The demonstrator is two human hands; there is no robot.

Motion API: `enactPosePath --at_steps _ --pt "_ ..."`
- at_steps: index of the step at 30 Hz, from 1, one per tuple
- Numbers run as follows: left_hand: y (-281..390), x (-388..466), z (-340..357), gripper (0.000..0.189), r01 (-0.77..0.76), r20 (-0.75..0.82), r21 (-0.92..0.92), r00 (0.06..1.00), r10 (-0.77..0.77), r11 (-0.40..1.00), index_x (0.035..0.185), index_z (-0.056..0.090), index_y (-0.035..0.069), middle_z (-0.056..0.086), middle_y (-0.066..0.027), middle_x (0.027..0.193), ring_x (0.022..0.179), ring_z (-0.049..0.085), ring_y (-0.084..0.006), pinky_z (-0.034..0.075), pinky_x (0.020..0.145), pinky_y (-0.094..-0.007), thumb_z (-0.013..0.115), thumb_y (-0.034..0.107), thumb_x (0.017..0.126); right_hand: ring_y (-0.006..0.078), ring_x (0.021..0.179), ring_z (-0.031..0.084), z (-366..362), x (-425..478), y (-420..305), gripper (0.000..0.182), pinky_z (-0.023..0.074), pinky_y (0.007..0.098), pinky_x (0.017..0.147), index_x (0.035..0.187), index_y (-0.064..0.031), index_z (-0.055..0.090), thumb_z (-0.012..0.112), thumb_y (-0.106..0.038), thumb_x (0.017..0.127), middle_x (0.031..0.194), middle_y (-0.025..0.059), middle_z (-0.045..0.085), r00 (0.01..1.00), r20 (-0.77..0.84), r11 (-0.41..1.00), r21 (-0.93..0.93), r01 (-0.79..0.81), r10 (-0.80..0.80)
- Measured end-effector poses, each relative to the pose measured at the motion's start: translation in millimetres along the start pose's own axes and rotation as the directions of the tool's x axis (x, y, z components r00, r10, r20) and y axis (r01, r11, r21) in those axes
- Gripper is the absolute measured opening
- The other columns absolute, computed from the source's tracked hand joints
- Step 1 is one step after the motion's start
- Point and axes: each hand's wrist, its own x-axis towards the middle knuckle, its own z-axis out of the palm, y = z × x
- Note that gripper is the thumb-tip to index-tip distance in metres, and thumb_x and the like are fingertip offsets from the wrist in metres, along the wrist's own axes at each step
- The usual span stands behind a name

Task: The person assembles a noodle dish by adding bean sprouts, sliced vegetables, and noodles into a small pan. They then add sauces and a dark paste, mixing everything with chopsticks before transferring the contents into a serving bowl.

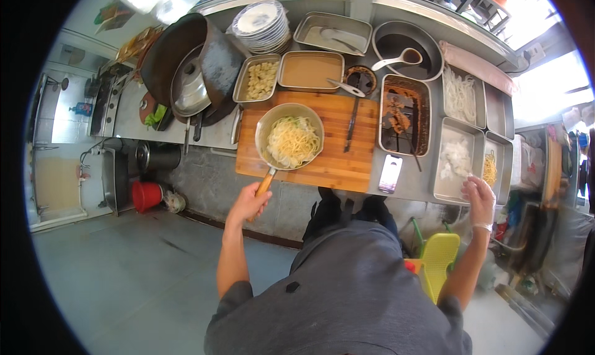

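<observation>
My left hand point(250, 203) is wrapped around the wooden handle point(265, 184) of a metal saucepan point(261, 143). The pan is over the cutting board and holds yellow noodles point(297, 141) with some paler and green strands. My right hand point(479, 194), in a clear disposable glove, hovers by the front edge of two steel trays, fingers bent. One tray point(446, 183) contains a white, shredded-looking food point(455, 157); the other point(504, 169) has a few yellow noodles point(490, 168). Whether anything is between the right fingers cannot be made out.
Beneath the pan lies a wooden cutting board point(334, 169) with a dark thin utensil point(352, 125). Behind it stand a tray of pale cubes point(261, 79), a tan sauce tray point(311, 69) and stacked plates point(260, 23). A phone point(390, 174) rests near the counter's front edge; a large pot point(218, 53) is left.
</observation>
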Motion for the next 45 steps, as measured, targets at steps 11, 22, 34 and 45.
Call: enactPosePath --at_steps 11,22,34,45 --pt "18 45 -51 0.029 -0.282 -0.206 0.797 0.704 0.680 0.534 0.115 0.066 0.004 0.071 -0.0167 0.102 0.092 0.068 -0.0346 0.052 0.084 -0.0419 0.066 0.021 0.091 0.0121 0.084 0.067 37 -82 34 0.026 0.0528 0.0253 0.074 0.119 -0.0004 0.065 0.064 -0.015 0.098 0.099 0.0067 0.071 0.993 0.002 0.988 0.105 -0.115 0.116" --pt "-49 84 112 0.076 -0.682 0.603 0.660 0.731 0.319 0.315 0.144 0.038 -0.012 0.036 -0.0328 0.151 0.142 0.034 -0.0448 0.031 0.117 -0.0468 0.071 0.029 0.088 0.0125 0.074 0.062 105 -188 151 0.028 0.0518 0.0289 0.070 0.110 0.0021 0.068 0.064 -0.021 0.095 0.087 0.0054 0.068 0.932 -0.134 0.938 0.133 -0.319 0.336" --pt "-83 173 173 0.092 -0.691 0.653 0.707 0.719 0.239 0.149 0.145 0.036 -0.010 0.043 -0.0332 0.146 0.138 0.041 -0.0447 0.033 0.115 -0.0476 0.072 0.048 0.083 0.0115 0.073 0.064 299 -342 188 0.026 0.0537 0.0273 0.066 0.109 -0.0025 0.067 0.066 -0.025 0.095 0.086 0.0035 0.067 0.684 -0.178 0.605 0.652 -0.457 0.708" --pt "-121 116 123 0.078 -0.867 0.855 0.498 0.487 0.181 -0.023 0.135 0.046 -0.012 0.054 -0.0326 0.131 0.122 0.052 -0.0474 0.041 0.105 -0.0490 0.076 0.038 0.083 0.0309 0.062 0.060 406 -214 382 0.034 0.0458 0.0451 0.060 0.074 -0.0008 0.061 0.057 -0.031 0.088 0.065 0.0173 0.059 0.686 -0.493 0.840 0.401 -0.367 0.535"
